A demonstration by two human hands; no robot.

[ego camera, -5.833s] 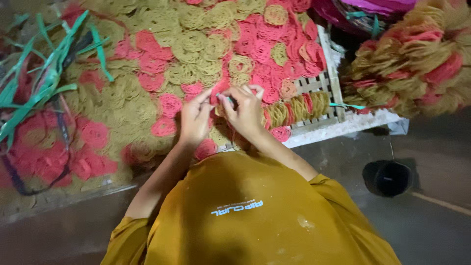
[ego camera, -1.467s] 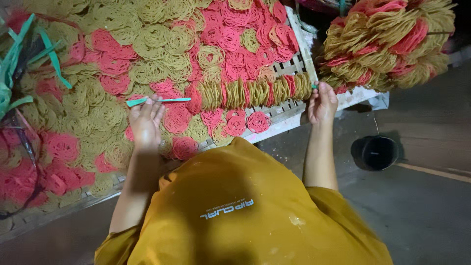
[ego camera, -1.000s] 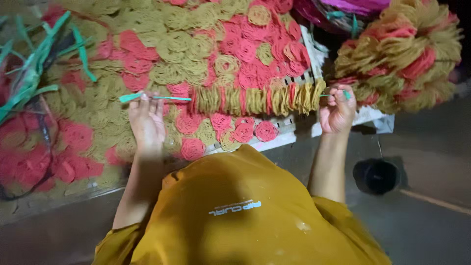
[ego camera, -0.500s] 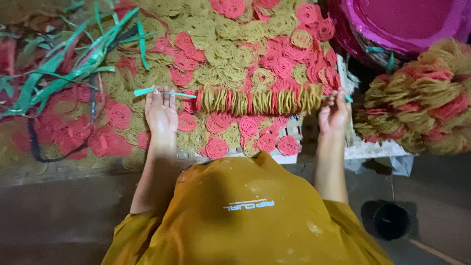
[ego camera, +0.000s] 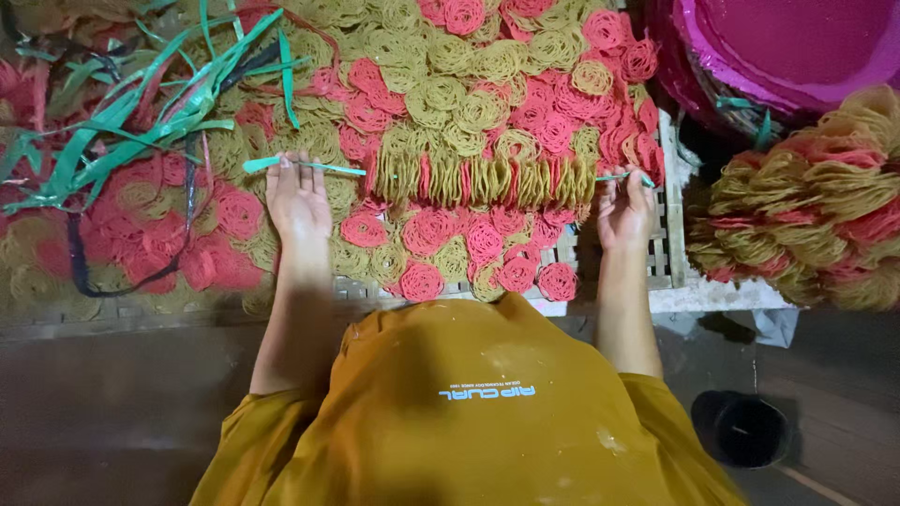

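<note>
Your left hand (ego camera: 298, 199) pinches one end of a green plastic strip (ego camera: 305, 166), and your right hand (ego camera: 626, 208) pinches the other end; both are closed on it. Between your hands, a row of tan and pink noodle-like discs (ego camera: 487, 178) hangs on edge, threaded along that strip. Loose flat discs (ego camera: 450, 253) lie just below the row on the slatted tray (ego camera: 670, 248), and more spread beyond it. A tangle of spare green strips (ego camera: 141, 103) sits past your left hand. Tied bundles (ego camera: 806, 234) rest outside your right hand.

To handle this well, I judge you should keep the strip taut and level so the row does not sag or slide, and keep both pinches close to the outermost discs.
</note>
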